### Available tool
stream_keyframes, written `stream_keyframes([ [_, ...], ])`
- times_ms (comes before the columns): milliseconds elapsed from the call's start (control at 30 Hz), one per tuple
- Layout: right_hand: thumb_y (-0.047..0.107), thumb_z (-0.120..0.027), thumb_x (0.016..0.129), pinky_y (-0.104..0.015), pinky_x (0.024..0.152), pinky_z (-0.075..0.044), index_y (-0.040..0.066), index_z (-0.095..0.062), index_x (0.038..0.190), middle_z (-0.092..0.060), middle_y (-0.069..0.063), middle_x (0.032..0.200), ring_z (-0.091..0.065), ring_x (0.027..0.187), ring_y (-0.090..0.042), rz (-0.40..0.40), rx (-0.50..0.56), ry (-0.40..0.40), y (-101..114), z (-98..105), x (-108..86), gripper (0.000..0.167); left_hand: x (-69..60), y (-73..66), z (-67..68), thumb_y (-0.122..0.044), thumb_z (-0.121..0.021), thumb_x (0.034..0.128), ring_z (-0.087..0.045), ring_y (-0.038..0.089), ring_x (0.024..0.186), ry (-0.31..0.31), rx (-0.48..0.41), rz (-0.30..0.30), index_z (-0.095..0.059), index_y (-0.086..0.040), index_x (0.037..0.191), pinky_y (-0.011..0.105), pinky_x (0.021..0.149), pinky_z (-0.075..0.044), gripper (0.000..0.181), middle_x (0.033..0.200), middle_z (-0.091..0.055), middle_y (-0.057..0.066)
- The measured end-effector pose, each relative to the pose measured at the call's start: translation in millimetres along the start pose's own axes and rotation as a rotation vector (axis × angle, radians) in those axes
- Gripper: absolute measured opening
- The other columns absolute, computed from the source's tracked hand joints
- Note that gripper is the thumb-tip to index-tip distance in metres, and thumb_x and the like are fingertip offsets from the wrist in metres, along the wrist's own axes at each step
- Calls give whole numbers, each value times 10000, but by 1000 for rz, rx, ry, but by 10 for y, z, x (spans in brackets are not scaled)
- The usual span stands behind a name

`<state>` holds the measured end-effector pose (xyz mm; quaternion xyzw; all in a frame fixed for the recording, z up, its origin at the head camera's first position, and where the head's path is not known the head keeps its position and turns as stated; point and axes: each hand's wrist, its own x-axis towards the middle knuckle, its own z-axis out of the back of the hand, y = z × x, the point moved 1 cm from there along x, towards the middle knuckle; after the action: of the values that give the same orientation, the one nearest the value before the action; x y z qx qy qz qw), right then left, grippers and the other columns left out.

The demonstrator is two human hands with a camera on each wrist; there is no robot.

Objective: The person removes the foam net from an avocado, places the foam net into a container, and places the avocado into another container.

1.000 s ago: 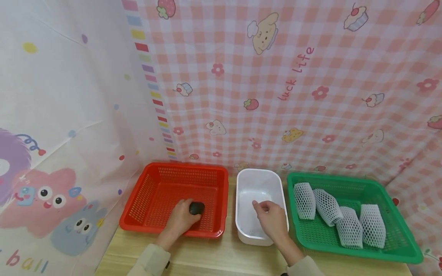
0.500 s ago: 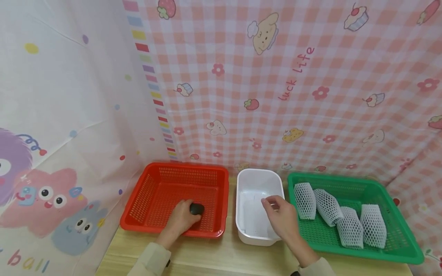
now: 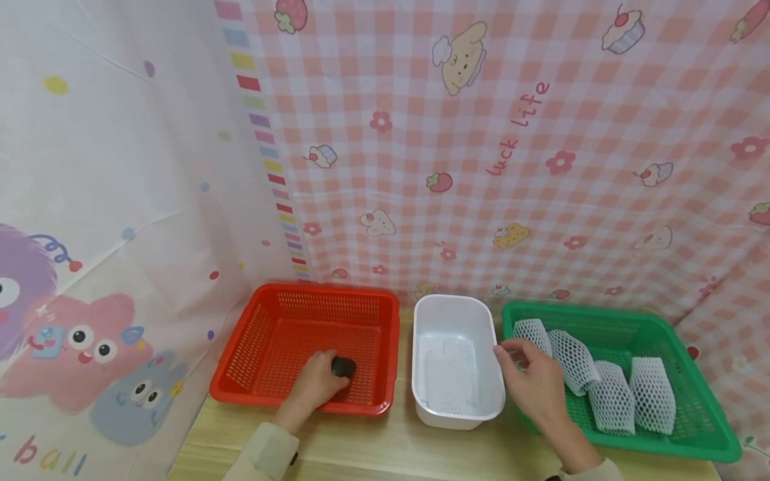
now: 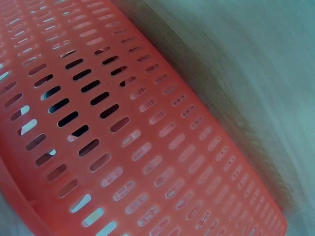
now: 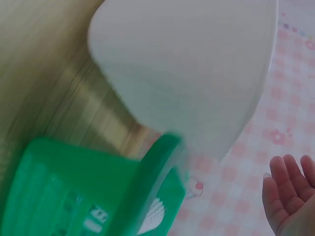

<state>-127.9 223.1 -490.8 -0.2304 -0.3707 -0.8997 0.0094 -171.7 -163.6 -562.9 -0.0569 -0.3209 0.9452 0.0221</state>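
Inside the red basket (image 3: pixel 283 341), my left hand (image 3: pixel 315 381) grips a dark oval object (image 3: pixel 343 367); its kind does not show clearly. The left wrist view shows the slotted red basket wall (image 4: pixel 147 113), with dark patches behind the slots and the hand itself mostly hidden. My right hand (image 3: pixel 535 381) hovers between the white bin (image 3: pixel 458 417) and the green basket (image 3: pixel 712 427), holding nothing. Its fingers are loosely bent in the head view and fairly straight in the right wrist view. Several white foam net sleeves (image 3: pixel 652 394) lie in the green basket.
The three containers stand side by side on a wooden table (image 3: pixel 385 454). Behind them hangs a pink checked cloth (image 3: pixel 385 174), and a white printed cloth (image 3: pixel 138 200) covers the left side.
From over the white bin, my right hand has moved right to the green basket's near left edge. My left hand stays put, still gripping the dark oval object.
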Motion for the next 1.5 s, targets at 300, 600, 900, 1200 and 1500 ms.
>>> stream_keyframes([
  [300, 289, -727, 995, -500, 769, -555, 26, -682, 1253, -734, -195, 1115, -695, 970, -371, -72, -76, 62, -256, 275, -50, 370, -10, -5, 22, -96, -874, 800, -665, 378, 992, 16, -1, 8, -622, 119, 1299, 517, 831, -579, 599, 1106, -648, 267],
  [600, 263, -751, 972, -639, 897, -457, -56, -603, 1327, -622, -297, 1287, -582, 1155, -468, -85, -102, 52, -642, 464, -99, 499, -11, 5, 5, -98, -874, 786, -663, 380, 1018, 23, 8, 13, -621, 134, 1294, 533, 880, -563, 613, 1140, -664, 283],
  [900, 416, -711, 992, -678, 873, -437, -74, -545, 1389, -538, -351, 1356, -533, 1178, -519, -229, -226, 112, -919, 719, -101, 652, -8, -6, 14, -87, -874, 794, -654, 394, 1074, 39, 0, 35, -611, 142, 1310, 546, 924, -548, 623, 1202, -656, 297],
  [1200, 485, -703, 975, -686, 842, -462, -147, -508, 1379, -512, -417, 1324, -534, 1125, -583, -296, -316, 160, -1223, 851, -70, 775, -2, -26, 65, -79, -862, 797, -659, 352, 1028, 50, -2, 23, -646, 124, 1267, 503, 879, -556, 555, 1168, -677, 262],
  [1500, 577, -739, 912, -716, 872, -444, -209, -453, 1378, -464, -482, 1323, -499, 1140, -644, -347, -403, 250, -1532, 906, -10, 957, -19, -18, 83, -78, -853, 809, -663, 372, 1050, 54, -13, 20, -644, 127, 1273, 508, 876, -559, 548, 1195, -672, 275],
])
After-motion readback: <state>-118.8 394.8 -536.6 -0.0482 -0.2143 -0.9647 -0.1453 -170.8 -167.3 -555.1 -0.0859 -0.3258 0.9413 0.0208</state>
